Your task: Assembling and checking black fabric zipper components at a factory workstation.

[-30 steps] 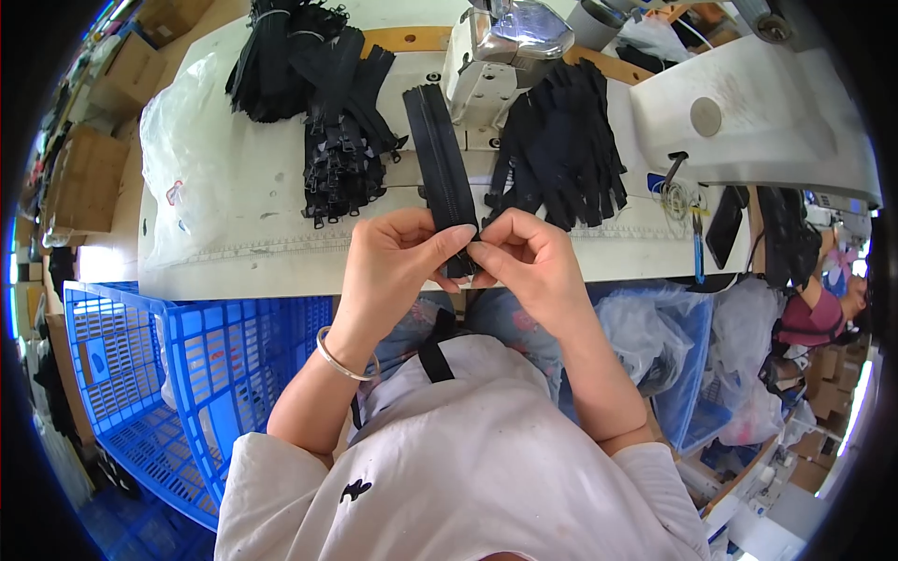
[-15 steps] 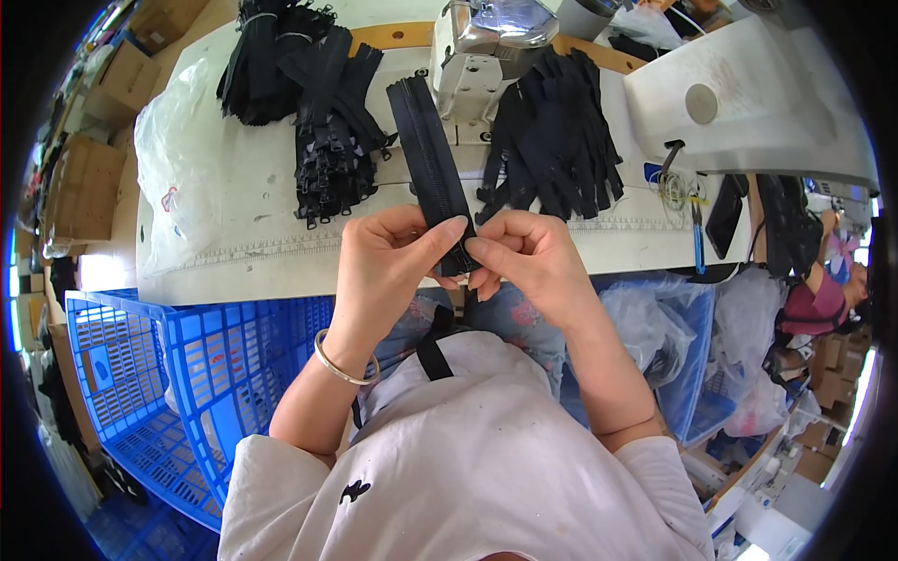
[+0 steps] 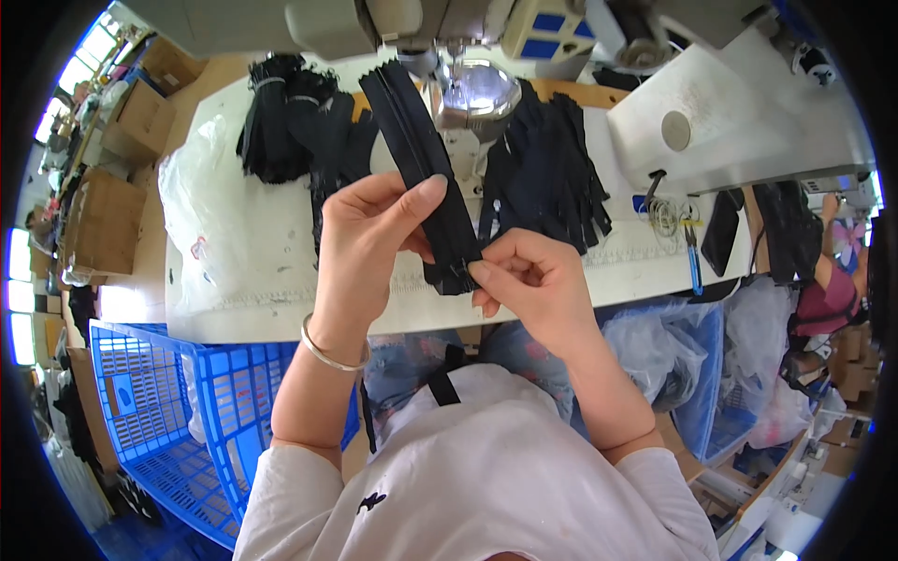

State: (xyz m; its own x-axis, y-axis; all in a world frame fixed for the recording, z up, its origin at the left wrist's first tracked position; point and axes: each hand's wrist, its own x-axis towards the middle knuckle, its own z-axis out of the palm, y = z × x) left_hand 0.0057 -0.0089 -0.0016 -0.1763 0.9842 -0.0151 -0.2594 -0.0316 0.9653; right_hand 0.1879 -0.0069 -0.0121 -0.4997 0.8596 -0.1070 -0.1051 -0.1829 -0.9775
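Observation:
A black zipper (image 3: 410,126) is held up over the near edge of the table, slanting from upper left to lower right. Around its middle, my left hand (image 3: 369,229) is closed, the thumb lying on the tape. At the zipper's lower end, my right hand (image 3: 531,280) pinches the corner between thumb and fingers. Beyond my hands, a heap of black zippers (image 3: 547,168) lies to the right of the sewing machine (image 3: 472,89). Bundled black zippers (image 3: 271,122) lie at the left, partly hidden behind my left hand and the held zipper.
On the white table (image 3: 271,252) lie a clear plastic bag (image 3: 201,206), blue-handled snips (image 3: 693,260) and a black phone (image 3: 722,229). Blue crates (image 3: 196,411) stand below left and, with plastic bags, below right. A co-worker's maroon sleeve (image 3: 828,299) shows at far right.
My left hand has slid up the zipper, away from my right hand, which stays at the lower end. The view has tilted up, showing more of the sewing machine.

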